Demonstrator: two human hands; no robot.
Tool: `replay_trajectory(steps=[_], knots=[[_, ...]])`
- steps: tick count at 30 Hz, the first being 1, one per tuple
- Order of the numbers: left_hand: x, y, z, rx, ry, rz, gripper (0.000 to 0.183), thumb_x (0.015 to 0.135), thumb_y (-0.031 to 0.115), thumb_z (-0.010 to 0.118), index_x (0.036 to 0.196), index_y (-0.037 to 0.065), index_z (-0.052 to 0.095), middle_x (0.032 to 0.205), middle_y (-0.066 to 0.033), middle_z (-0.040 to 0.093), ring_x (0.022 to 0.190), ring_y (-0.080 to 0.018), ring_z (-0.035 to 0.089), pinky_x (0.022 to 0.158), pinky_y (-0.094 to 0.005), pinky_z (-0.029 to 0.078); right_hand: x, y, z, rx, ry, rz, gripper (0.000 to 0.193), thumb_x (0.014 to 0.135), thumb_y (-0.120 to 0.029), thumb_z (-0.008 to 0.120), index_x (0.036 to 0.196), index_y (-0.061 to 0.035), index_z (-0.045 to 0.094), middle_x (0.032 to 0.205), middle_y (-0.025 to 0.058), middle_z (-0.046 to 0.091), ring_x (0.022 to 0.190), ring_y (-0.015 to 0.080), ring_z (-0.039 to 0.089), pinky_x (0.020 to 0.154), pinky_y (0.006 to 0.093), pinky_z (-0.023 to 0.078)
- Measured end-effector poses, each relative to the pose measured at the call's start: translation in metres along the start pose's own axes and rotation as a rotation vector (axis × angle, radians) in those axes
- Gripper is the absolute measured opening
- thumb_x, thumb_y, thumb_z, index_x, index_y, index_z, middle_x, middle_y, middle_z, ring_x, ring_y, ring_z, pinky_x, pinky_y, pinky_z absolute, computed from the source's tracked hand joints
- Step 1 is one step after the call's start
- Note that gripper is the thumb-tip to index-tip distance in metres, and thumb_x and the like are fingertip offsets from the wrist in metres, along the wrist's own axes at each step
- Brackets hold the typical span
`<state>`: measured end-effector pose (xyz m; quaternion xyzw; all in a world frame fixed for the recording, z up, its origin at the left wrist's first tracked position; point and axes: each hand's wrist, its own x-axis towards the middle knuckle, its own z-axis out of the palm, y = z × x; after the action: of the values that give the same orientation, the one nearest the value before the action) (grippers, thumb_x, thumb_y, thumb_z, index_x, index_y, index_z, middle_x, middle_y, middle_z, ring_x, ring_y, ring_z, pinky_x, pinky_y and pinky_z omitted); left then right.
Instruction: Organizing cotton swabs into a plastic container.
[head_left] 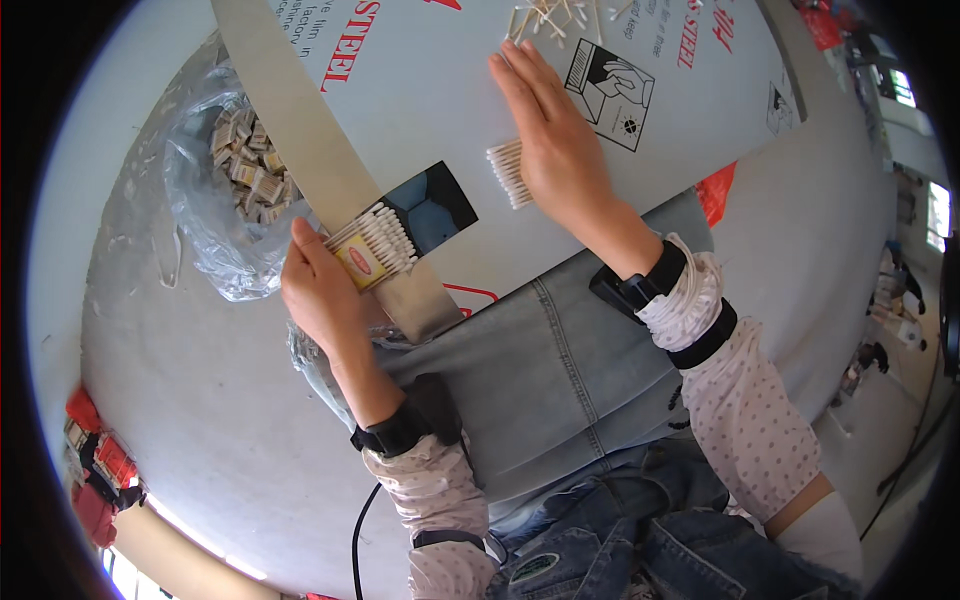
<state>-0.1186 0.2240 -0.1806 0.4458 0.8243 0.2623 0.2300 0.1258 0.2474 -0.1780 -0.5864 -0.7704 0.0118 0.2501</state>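
Observation:
My left hand (322, 284) grips a small pack of cotton swabs (372, 248) with a yellow label, near the left edge of the table. The white swab tips fan out toward the right. My right hand (566, 150) lies flat with its fingers stretched out, pointing away from me. From under its left side sticks out a row of loose cotton swabs (508, 174), their other ends hidden by the hand. Farther off, a scattered heap of cotton swabs (552, 14) lies at the top edge of the view.
The table (440, 110) is covered with printed film, and a bare metal strip (300, 120) runs along its left side. A clear plastic bag (196, 205) full of small swab packs (246, 165) hangs or stands left of the table. Something red (716, 192) shows below the right edge.

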Motion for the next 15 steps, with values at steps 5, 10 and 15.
replay_trajectory(steps=[5,10,15], knots=[[0.004,-0.006,0.002,-0.258,-0.114,0.002,0.055,0.1,0.04,0.045,0.076,-0.006,0.062,0.06,-0.011,0.059,0.058,-0.0156,0.05,0.056,-0.0343,0.042,-0.002,-0.002,0.003,0.036,-0.018,0.024,0.056,0.079,0.012,0.045,0.134,0.0014,0.044,0.142,0.0173,0.042,0.135,0.0329,0.037,0.106,0.0395,0.04],[-0.003,0.006,0.005,-0.339,-0.143,-0.042,0.057,0.101,0.04,0.044,0.075,-0.007,0.061,0.062,-0.0094,0.059,0.06,-0.0132,0.049,0.057,-0.0332,0.043,-0.003,0.001,0.003,0.087,-0.009,0.05,0.069,0.072,0.022,0.037,0.137,0.0006,0.041,0.144,0.0159,0.04,0.137,0.0318,0.034,0.111,0.0378,0.034],[0.002,-0.002,0.005,-0.427,-0.195,-0.084,0.056,0.1,0.042,0.047,0.079,-0.007,0.063,0.067,-0.0044,0.059,0.064,-0.009,0.048,0.059,-0.0269,0.042,0.005,-0.012,0.007,0.092,-0.018,0.037,0.067,0.073,0.021,0.039,0.137,0.0005,0.041,0.143,0.0157,0.04,0.137,0.0319,0.034,0.111,0.0383,0.034]])
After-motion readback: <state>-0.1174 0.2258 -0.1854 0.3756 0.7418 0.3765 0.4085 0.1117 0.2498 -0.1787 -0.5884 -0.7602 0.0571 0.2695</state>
